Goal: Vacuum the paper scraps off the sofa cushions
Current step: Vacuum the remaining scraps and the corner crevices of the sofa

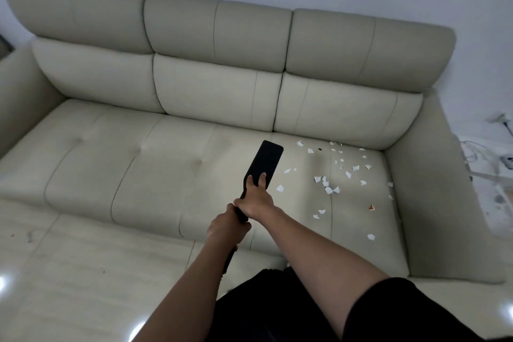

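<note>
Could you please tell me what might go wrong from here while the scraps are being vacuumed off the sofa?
1. Some paper scraps lie right by the backrest crease. The vacuum, held by the left hand and right hand, may push them in.
2. The lone scrap near the cushion's front edge could get knocked onto the floor.

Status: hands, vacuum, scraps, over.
Left hand and right hand both grip vacuum. Its tip just left of scraps. Scraps spread across right cushion. Nothing between tip and scraps.
</note>
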